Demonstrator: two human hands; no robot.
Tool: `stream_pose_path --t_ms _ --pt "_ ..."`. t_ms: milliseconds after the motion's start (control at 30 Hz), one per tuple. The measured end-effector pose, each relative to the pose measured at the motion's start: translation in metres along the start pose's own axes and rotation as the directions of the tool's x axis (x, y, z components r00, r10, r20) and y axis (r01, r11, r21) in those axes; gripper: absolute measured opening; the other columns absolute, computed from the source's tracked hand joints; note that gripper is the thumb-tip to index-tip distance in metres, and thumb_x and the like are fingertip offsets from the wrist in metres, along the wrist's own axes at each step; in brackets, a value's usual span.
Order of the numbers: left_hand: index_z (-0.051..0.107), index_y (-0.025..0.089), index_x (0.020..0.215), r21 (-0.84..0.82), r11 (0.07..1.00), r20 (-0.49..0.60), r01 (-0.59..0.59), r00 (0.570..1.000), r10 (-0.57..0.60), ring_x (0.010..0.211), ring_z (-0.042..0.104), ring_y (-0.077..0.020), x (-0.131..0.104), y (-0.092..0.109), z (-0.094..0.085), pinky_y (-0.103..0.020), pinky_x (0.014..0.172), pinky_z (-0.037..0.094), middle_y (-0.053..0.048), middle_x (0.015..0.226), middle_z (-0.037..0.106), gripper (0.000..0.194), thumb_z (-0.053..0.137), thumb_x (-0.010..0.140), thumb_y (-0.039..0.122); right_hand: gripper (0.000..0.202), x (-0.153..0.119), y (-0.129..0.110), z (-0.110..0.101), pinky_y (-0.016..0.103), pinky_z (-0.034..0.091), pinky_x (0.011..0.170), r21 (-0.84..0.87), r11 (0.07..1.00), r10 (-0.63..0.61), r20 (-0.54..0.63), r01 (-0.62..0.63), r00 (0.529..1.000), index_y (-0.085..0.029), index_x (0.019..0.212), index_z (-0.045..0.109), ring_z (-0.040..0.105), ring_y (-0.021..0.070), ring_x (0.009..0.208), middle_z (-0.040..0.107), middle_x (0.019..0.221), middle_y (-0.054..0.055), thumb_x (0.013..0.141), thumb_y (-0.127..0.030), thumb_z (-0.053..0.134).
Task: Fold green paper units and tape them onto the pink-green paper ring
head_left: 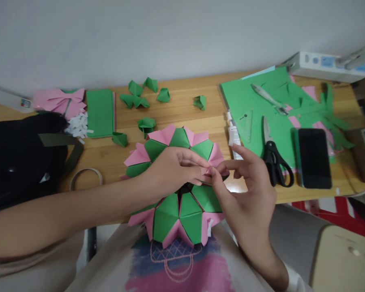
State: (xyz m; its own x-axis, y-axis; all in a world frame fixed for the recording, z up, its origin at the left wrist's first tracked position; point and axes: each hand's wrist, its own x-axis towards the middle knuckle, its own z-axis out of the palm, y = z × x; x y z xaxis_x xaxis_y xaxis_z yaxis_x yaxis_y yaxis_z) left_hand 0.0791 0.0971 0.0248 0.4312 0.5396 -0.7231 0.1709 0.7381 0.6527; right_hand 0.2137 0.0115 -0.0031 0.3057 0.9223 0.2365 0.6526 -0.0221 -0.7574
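A round paper flower (166, 219) of folded green and pink paper pieces lies at the table's front edge, close to my body. Across its top reaches my left hand (178, 168), fingers closed on the flower's paper near its right side. My right hand (249, 182) comes in from the right, thumb and index finger pinching a small pink paper fold at the left fingertips. Its other fingers are raised. The hands hide part of the flower's middle and right side. A small white strip (210, 228) hangs at the flower's lower right.
Folded green paper pieces (163, 95) lie behind the flower. Left are stacked green sheets (99, 112), a tape roll (86, 170) and a black bag (21, 158). Right are a glue tube (233, 136), a cutter (269, 98), scissors (272, 156) and a phone (314, 159).
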Motion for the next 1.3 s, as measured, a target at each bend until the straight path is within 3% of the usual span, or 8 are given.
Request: stream_pose_path --t_ms 333,467,533,633,833,900,1033,1300 --pt "0.07 0.012 0.071 0.015 1.0 -0.026 0.019 0.999 -0.019 0.058 0.07 -0.0092 0.002 0.004 0.002 -0.017 0.059 0.057 0.0 0.063 0.073 0.013 0.069 0.077 0.001 0.05 0.006 -0.002 -0.001 0.04 0.05 0.071 -0.006 1.0 -0.027 -0.005 0.027 1.0 -0.027 0.127 0.052 0.061 0.019 0.073 0.066 0.077 -0.003 0.081 -0.013 0.068" --pt "0.069 0.012 0.072 0.026 0.999 -0.029 0.041 0.999 -0.04 0.061 0.072 -0.0116 0.001 0.006 0.003 -0.018 0.059 0.056 -0.002 0.063 0.073 0.013 0.067 0.08 0.002 0.059 0.004 0.008 -0.007 0.041 0.052 0.075 0.064 0.98 -0.184 -0.044 0.187 0.982 -0.03 0.134 0.05 0.063 0.0202 0.08 0.069 0.087 0.0 0.081 -0.01 0.069" --pt "0.068 0.011 0.073 0.025 0.998 -0.027 0.055 0.998 -0.054 0.062 0.072 -0.0125 0.001 0.007 0.003 -0.019 0.058 0.055 -0.002 0.064 0.074 0.01 0.068 0.079 0.003 0.069 0.004 0.016 -0.012 0.04 0.052 0.075 0.029 0.944 -0.329 -0.01 0.329 0.944 -0.032 0.141 0.044 0.064 0.0214 0.083 0.072 0.09 0.001 0.081 -0.008 0.07" --pt "0.068 0.011 0.073 0.029 0.998 -0.013 0.062 0.998 -0.062 0.063 0.072 -0.0127 0.0 0.009 0.002 -0.019 0.056 0.053 -0.003 0.065 0.074 0.011 0.067 0.078 0.001 0.073 0.01 0.027 -0.019 0.038 0.051 0.07 -0.092 0.842 -0.529 0.057 0.532 0.847 -0.029 0.144 0.042 0.064 0.0215 0.083 0.074 0.088 0.001 0.08 -0.007 0.07" --pt "0.069 0.013 0.071 0.006 0.997 -0.027 0.072 0.997 -0.072 0.054 0.067 -0.0099 0.002 0.007 0.0 -0.018 0.055 0.053 0.002 0.056 0.07 0.017 0.072 0.07 -0.004 0.033 0.018 0.034 -0.026 0.034 0.05 0.07 -0.139 0.633 -0.753 0.119 0.761 0.648 -0.021 0.111 0.066 0.067 0.0177 0.085 0.075 0.102 0.002 0.081 -0.008 0.07" --pt "0.069 0.012 0.071 0.005 0.998 -0.03 0.068 0.997 -0.068 0.052 0.067 -0.0088 0.002 0.005 0.0 -0.017 0.055 0.053 0.002 0.055 0.07 0.016 0.07 0.073 -0.004 0.027 0.018 0.035 -0.029 0.034 0.05 0.069 -0.13 0.623 -0.76 0.132 0.772 0.636 -0.022 0.107 0.068 0.068 0.0167 0.083 0.076 0.103 0.001 0.083 -0.009 0.068" --pt "0.069 0.013 0.071 -0.004 0.999 -0.027 0.05 0.998 -0.05 0.053 0.068 -0.0087 0.001 0.002 0.001 -0.016 0.056 0.055 0.001 0.057 0.071 0.018 0.067 0.075 -0.005 0.026 0.015 0.039 -0.03 0.034 0.051 0.066 -0.129 0.65 -0.736 0.138 0.749 0.663 -0.022 0.11 0.066 0.068 0.0153 0.079 0.077 0.105 0.001 0.087 -0.009 0.063" --pt "0.07 0.012 0.068 0.039 0.999 -0.072 0.034 0.997 -0.031 0.057 0.065 -0.0081 0.0 0.003 0.003 -0.016 0.055 0.052 -0.001 0.064 0.072 0.011 0.074 0.071 0.002 0.02 0.024 0.024 -0.031 0.032 0.047 0.066 -0.202 0.551 -0.791 0.182 0.809 0.584 -0.022 0.1 0.067 0.063 0.0139 0.074 0.079 0.091 -0.002 0.091 -0.007 0.056"
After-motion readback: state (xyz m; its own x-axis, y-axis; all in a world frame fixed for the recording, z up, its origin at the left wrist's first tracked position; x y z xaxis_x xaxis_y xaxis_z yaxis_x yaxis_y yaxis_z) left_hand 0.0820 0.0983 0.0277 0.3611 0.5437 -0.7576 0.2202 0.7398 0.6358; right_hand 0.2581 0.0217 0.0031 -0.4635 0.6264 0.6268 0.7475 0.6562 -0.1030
